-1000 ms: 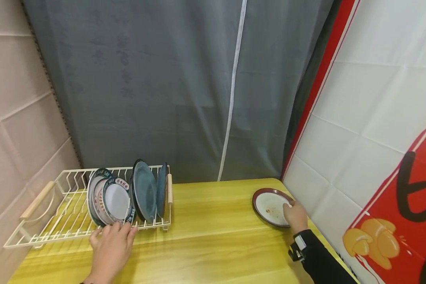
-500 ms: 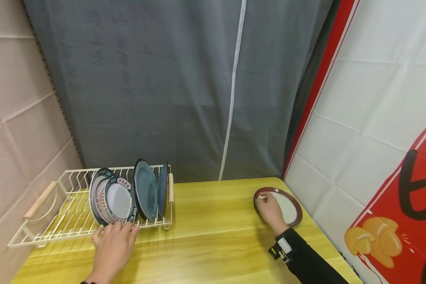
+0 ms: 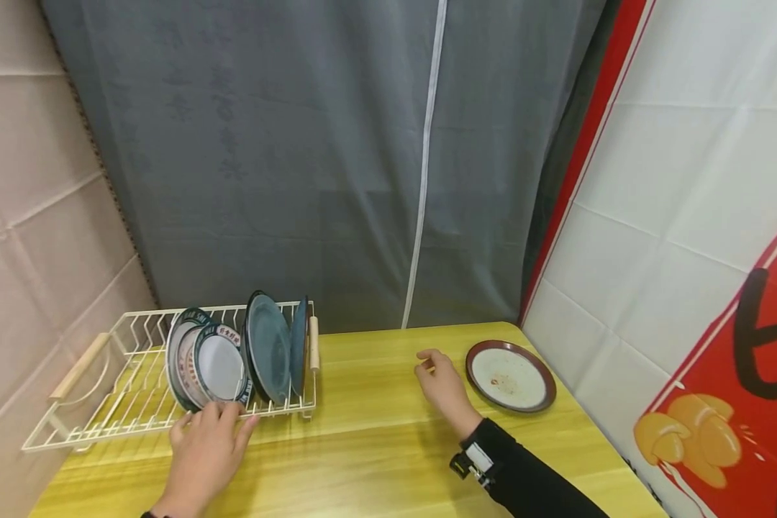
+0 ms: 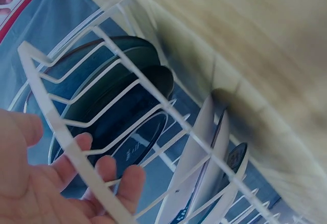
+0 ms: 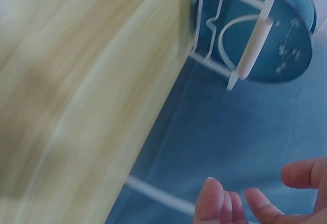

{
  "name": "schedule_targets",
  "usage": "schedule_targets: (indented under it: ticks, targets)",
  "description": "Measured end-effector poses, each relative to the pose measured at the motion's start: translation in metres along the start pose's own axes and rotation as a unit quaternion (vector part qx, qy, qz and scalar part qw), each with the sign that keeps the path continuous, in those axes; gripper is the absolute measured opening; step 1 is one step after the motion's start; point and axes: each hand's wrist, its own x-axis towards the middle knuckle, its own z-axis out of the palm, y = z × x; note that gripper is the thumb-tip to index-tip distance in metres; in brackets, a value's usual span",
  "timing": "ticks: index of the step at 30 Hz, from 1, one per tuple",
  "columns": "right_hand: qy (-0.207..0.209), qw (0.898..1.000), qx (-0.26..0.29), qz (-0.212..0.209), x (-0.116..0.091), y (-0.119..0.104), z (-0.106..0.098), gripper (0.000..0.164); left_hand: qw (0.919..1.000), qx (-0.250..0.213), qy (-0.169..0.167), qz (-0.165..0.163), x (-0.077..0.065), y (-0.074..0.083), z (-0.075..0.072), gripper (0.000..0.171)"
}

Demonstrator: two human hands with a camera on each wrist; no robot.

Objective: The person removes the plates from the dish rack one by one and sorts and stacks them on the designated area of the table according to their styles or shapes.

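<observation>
My left hand (image 3: 205, 453) grips the front rail of a white wire dish rack (image 3: 97, 432); in the left wrist view, the fingers (image 4: 106, 169) curl behind that rail. Inside the rack stand several plates on edge: white ones with a patterned dark-green rim (image 3: 221, 363), and blue ones (image 3: 270, 349) nearer the right end. My right hand (image 3: 444, 388) hovers over the table, loosely curled with nothing in it. To its right lies a white plate with a brown rim (image 3: 510, 375), marked with small brownish spots on its face.
The rack has wooden handles (image 3: 314, 343) at both ends, and its left half shows bare wires. A yellow wood-grain table (image 3: 362, 446) runs back to a grey curtain (image 3: 298, 180). White sheeting (image 3: 654, 216) hangs along the right edge.
My right hand has moved left across the brown-rimmed plate and off it. The plate now sits slightly further right. My left hand has stayed on the rack.
</observation>
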Motion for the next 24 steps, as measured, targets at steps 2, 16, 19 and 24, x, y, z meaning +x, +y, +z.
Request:
schedule_targets:
  ticks: [2, 16, 19, 24]
  targets:
    - [-0.012, 1.000, 0.009, -0.016, -0.003, -0.012, 0.010, 0.029, 0.9999, 0.006, -0.011, -0.006, -0.001, -0.002, -0.008, 0.021]
    - [-0.090, 0.993, 0.022, -0.073, -0.033, -0.038, 0.045, 0.029, 0.9997, -0.002, -0.002, -0.025, 0.032, -0.006, -0.031, 0.030]
    - [-0.111, 0.990, 0.028, -0.084, -0.039, -0.045, 0.053, 0.029, 0.9984, -0.002, 0.050, -0.028, 0.041, -0.015, -0.036, 0.036]
    - [-0.142, 0.984, 0.044, -0.098, -0.045, -0.056, 0.064, 0.029, 0.9928, 0.003, 0.112, -0.041, 0.058, -0.031, -0.045, 0.042]
